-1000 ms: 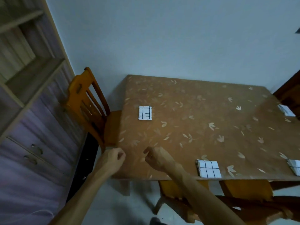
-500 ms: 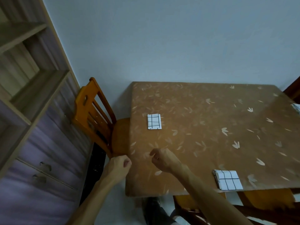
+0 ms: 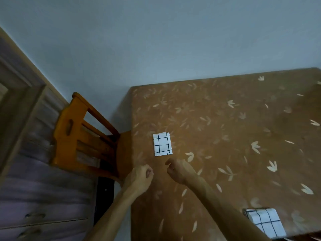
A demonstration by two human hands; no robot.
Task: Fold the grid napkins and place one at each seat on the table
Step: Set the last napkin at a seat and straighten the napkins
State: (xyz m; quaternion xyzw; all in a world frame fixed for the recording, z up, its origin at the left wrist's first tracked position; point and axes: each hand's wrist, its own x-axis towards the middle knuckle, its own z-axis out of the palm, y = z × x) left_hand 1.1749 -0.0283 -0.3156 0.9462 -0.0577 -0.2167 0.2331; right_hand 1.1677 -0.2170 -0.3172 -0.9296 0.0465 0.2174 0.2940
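Two napkins: one folded white cloth napkin with black grid lines (image 3: 162, 144) lies mid-frame on the brown leaf-print table (image 3: 243, 136), by the orange wooden chair (image 3: 81, 134); another folded grid napkin (image 3: 265, 223) lies lower right.
Left hand (image 3: 139, 177): curled shut, holding nothing.
Right hand (image 3: 178, 170): curled shut, holding nothing, just below the first napkin.

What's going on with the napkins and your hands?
Left hand and right hand curled, holding nothing. Folded napkin by chair. Nothing in the way.
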